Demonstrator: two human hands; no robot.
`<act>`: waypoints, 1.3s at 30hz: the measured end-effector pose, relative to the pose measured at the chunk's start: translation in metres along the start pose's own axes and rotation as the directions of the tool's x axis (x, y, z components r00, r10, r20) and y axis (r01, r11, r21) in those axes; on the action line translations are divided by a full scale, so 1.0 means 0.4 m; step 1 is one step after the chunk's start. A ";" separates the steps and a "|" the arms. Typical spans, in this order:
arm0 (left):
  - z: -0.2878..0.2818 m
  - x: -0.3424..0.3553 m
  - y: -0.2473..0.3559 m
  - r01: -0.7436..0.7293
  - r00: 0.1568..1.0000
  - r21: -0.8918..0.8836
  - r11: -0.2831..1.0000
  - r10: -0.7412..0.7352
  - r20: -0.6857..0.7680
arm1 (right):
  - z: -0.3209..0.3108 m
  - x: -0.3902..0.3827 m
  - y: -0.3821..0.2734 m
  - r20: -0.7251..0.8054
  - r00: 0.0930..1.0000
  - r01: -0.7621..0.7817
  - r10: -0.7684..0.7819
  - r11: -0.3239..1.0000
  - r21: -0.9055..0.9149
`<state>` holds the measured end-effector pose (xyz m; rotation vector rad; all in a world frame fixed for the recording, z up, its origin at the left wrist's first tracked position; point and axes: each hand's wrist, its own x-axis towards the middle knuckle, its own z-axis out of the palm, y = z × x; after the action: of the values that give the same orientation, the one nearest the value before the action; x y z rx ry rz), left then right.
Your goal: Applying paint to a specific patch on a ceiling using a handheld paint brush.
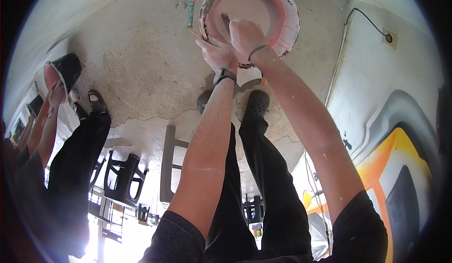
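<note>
A white bucket (pixel 291 15) smeared with pink and black stands on the floor, with thin pale-pink liquid (pixel 254 6) inside. My right hand (pixel 247 37) is closed around a dark brown handle (pixel 226 21) over the bucket; whatever is on its lower end is hidden. At the near left rim my left hand (pixel 219 55), dusted with pale powder, grips the bucket's edge. The bucket's wire bail hangs to the left with a green grip (pixel 190 15) on it.
Another person's hands (pixel 55 93) are at a dark bucket (pixel 68 72) with pink contents on the left. Black stools (pixel 123 178) stand behind, beside a grey frame-like stool (pixel 168 164). A painted wall (pixel 395 168) with a cable (pixel 365 12) runs along my right.
</note>
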<state>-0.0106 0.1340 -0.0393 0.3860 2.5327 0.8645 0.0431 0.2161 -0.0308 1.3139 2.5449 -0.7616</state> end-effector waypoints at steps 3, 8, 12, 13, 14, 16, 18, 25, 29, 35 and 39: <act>-0.001 0.002 -0.011 -0.036 0.999 0.010 0.999 0.036 -0.018 | -0.023 0.059 0.019 -0.054 0.998 0.036 -0.037 0.999 -0.021; -0.003 -0.003 -0.003 -0.010 1.000 0.027 1.000 0.011 -0.010 | -0.041 0.070 0.117 -0.088 0.995 0.049 -0.057 0.995 -0.082; -0.008 0.001 -0.001 0.026 1.000 0.054 0.998 -0.026 -0.003 | -0.060 0.036 0.174 -0.126 0.992 -0.041 0.025 0.991 -0.127; -0.005 0.003 0.000 0.008 1.000 0.042 0.999 -0.008 -0.010 | -0.068 0.024 0.178 -0.101 0.991 -0.101 0.085 0.981 -0.168; -0.004 0.003 0.001 -0.009 1.000 0.030 0.999 0.010 -0.017 | -0.066 0.009 0.180 -0.098 0.991 -0.101 0.086 0.981 -0.166; -0.001 -0.005 0.004 0.013 1.000 0.018 1.000 -0.013 0.002 | -0.048 -0.026 0.177 -0.109 0.987 -0.144 0.121 0.961 -0.235; 0.004 -0.002 -0.007 0.034 0.999 0.005 0.999 -0.034 0.018 | -0.006 -0.067 0.154 -0.084 0.990 -0.130 0.111 0.951 -0.282; 0.000 0.001 -0.013 -0.029 1.000 -0.008 1.000 0.029 -0.004 | 0.034 -0.111 0.041 0.097 0.977 -0.179 0.189 0.979 -0.100; -0.001 0.005 -0.018 -0.002 1.000 -0.005 1.000 0.002 -0.030 | 0.024 -0.074 -0.002 0.131 0.990 -0.040 0.047 0.998 -0.057; -0.010 -0.003 0.002 0.003 1.000 -0.043 0.999 -0.002 0.022 | -0.006 0.040 0.079 0.030 0.995 0.095 -0.098 0.992 0.086; -0.005 -0.001 0.002 -0.039 0.999 -0.039 0.998 0.038 -0.011 | -0.015 0.072 0.176 -0.067 0.997 0.048 -0.048 0.999 0.004</act>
<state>-0.0112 0.1334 -0.0372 0.4202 2.5217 0.9312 0.0827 0.2733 -0.0619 1.3058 2.6371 -0.7465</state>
